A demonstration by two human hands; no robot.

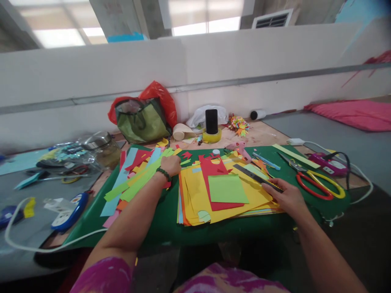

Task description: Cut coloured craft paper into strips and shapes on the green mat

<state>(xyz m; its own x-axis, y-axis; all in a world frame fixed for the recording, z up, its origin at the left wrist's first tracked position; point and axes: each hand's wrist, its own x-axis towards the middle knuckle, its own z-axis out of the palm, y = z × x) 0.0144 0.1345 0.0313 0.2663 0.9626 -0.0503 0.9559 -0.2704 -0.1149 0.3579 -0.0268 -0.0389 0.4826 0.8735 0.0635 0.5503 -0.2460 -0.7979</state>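
Observation:
My left hand [171,163] reaches into the colored paper scraps at the left of the green mat [161,224], fingers curled down. Whatever it pinches is hidden beneath it. Light green paper strips [143,179] and light blue strips [113,199] lie beside that wrist. In my right hand [285,197] is a flat black ruler [252,174], slanting over the paper stack. A light green square [227,189] rests on a red sheet [221,206], which lies on stacked yellow sheets [195,199].
Large red-and-yellow-handled scissors [316,183] lie at right, near a purple device [331,164]. Behind the stack are a pink glue gun [241,150], a phone [211,121] leaning upright and yellow tape [211,136]. A jar [102,150] and blue-white tool [70,212] are at left.

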